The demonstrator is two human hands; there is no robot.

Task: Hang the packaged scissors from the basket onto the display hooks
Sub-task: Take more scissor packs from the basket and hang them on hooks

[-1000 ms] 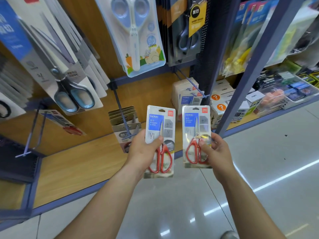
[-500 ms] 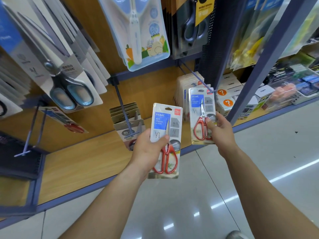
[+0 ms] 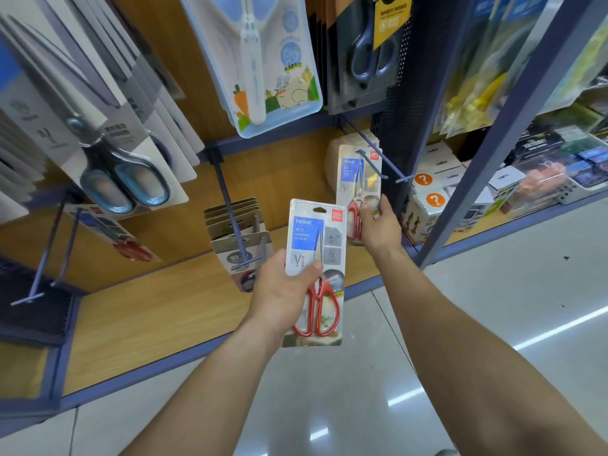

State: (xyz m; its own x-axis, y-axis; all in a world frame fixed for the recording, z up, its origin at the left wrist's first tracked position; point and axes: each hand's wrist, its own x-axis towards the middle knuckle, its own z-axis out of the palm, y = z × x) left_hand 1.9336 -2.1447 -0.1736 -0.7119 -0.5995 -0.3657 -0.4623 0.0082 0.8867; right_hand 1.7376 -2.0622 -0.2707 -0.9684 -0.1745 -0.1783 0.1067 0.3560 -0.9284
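Observation:
My left hand [image 3: 283, 291] grips a pack of red-handled scissors [image 3: 316, 274] with a blue HOME label, held upright in front of the wooden shelf. My right hand [image 3: 378, 225] holds a second, identical pack [image 3: 357, 179] by its lower edge, raised against the right display hook [image 3: 368, 153]. The hook's rod passes across the pack's top, at its hanging hole. Behind it several like packs hang on the same hook. No basket is in view.
A middle hook [image 3: 233, 218] carries several brown-carded packs [image 3: 237, 225]. Larger blue-handled scissors [image 3: 125, 179] hang at the left, a rabbit-print pack [image 3: 263, 67] above. A blue upright post [image 3: 487, 153] stands at the right with boxes [image 3: 431, 199] beside it.
My right hand has carried its pack up and away from me to the right hook. My left hand has stayed near the middle with its pack, rising slightly.

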